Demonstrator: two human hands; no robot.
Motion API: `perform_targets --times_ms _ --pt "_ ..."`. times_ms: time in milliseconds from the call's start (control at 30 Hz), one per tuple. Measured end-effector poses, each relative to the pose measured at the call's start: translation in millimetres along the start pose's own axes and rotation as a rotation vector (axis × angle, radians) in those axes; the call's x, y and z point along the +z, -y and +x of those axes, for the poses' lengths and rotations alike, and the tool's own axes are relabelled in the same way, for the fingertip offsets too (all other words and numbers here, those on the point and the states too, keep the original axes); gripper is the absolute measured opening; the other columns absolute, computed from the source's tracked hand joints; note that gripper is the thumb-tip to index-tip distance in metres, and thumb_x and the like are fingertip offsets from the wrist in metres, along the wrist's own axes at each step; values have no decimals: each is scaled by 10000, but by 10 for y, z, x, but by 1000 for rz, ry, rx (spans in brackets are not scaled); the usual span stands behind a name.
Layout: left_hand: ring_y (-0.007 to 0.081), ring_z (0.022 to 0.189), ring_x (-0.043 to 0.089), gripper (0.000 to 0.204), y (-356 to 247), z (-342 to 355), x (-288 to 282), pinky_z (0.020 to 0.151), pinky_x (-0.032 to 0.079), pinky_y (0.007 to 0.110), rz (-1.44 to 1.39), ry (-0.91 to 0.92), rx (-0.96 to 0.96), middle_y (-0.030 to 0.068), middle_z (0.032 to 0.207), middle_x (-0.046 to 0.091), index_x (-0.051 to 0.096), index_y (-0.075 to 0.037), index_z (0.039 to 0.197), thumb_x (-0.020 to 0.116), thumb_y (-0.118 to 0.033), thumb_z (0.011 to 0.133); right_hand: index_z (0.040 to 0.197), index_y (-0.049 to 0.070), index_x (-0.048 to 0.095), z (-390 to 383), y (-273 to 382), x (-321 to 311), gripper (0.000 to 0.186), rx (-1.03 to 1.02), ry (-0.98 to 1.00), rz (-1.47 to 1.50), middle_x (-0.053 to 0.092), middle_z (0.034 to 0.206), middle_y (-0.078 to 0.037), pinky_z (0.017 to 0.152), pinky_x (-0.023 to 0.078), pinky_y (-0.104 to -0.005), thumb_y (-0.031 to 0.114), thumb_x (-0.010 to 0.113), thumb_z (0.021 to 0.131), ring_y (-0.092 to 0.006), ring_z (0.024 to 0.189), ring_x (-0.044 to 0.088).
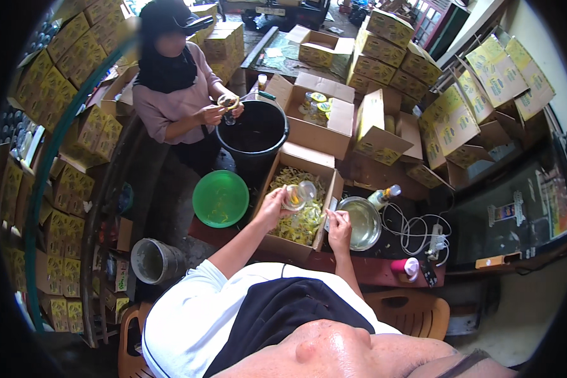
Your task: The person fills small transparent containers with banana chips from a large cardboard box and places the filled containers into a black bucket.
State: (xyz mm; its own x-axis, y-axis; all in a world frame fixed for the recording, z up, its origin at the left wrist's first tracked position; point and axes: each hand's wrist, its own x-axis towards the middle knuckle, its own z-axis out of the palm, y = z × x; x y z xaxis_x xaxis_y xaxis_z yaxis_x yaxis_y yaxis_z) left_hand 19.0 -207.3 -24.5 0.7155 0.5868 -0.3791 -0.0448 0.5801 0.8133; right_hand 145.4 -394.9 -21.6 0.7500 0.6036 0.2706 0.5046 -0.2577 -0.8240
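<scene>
My left hand (274, 208) is closed around a clear, see-through jar (300, 195), tilted over an open cardboard box (291, 246). Yellow and pale green scraps (294, 227) fill that box. To the right, my right hand (339, 228) has its fingers pinched on a thin, flat, silvery blade-like piece (326, 222); its exact kind is hard to make out. Close beside this hand stands a round metal bowl (378, 232) holding clear liquid.
Across from me, a person (176, 94) handles a jar beside a large black bucket (288, 129). A green basin (221, 198) and grey bucket (154, 261) stand left. On the right are a bottle (384, 196), white cable (404, 228) and pink-white container (405, 269). Cartons (384, 135) surround us.
</scene>
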Motion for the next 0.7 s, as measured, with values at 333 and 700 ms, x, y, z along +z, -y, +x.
perform_targets --times_ms 333,700 --pt "200 969 672 400 -46 227 47 791 617 398 -71 43 -54 111 1134 634 501 -34 1239 262 -305 1066 918 27 592 54 460 80 137 52 -112 8 598 799 -58 637 488 -299 0 694 830 -151 687 603" --pt "173 934 677 404 -38 241 -34 775 621 360 -32 80 -114 104 1097 636 516 -42 1200 250 -316 1068 891 87 671 -126 645 392 120 -256 -229 -371 566 818 -65 710 479 -394 31 708 791 -260 789 580"
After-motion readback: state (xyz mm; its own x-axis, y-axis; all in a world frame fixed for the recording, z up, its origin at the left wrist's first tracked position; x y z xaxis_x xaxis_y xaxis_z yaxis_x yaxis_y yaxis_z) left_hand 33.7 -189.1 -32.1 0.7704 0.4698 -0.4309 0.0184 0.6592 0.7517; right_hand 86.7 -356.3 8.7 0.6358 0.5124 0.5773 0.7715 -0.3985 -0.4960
